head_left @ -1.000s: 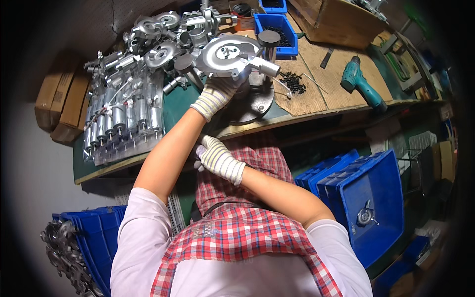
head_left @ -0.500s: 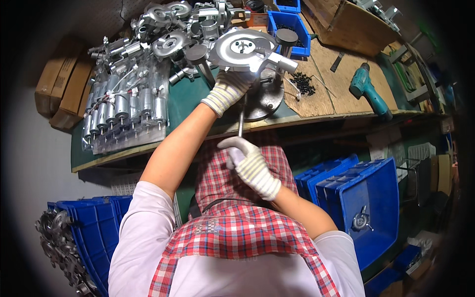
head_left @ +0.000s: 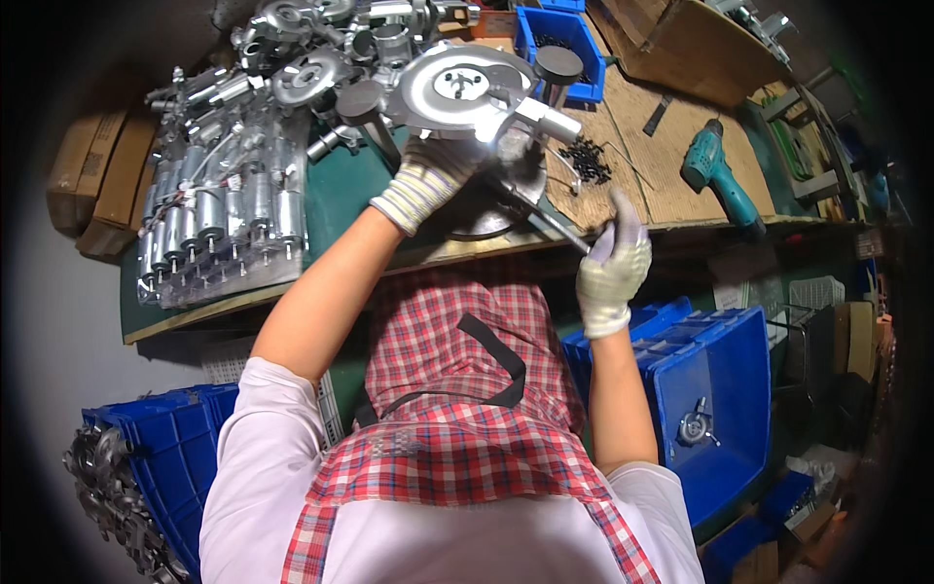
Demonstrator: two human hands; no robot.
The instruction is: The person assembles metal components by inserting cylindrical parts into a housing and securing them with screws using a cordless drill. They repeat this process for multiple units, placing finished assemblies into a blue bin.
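Observation:
A silver round metal housing (head_left: pixel 460 86) with a short side tube and small dark screws at its centre sits on a bench fixture, between two posts with round dark caps (head_left: pixel 559 65). My gloved left hand (head_left: pixel 431 175) reaches under the housing's near edge and touches it; its fingers are hidden there. Out of the fixture's dark round base (head_left: pixel 482 226) a metal lever (head_left: pixel 553 226) slants toward me and to the right. My gloved right hand (head_left: pixel 615 271) is closed at the lever's outer end, with one finger pointing up, slightly blurred.
Bagged cylindrical motors (head_left: pixel 209 209) and piled metal castings (head_left: pixel 311 73) lie on the left. To the right are loose black screws (head_left: pixel 586 161), a teal power drill (head_left: pixel 722 180) and a blue bin (head_left: pixel 564 49). Blue crates (head_left: pixel 715 380) stand below the bench edge.
My right hand has swung the lever from pointing straight toward me out to the right. My left hand stays under the housing. The view has shifted slightly.

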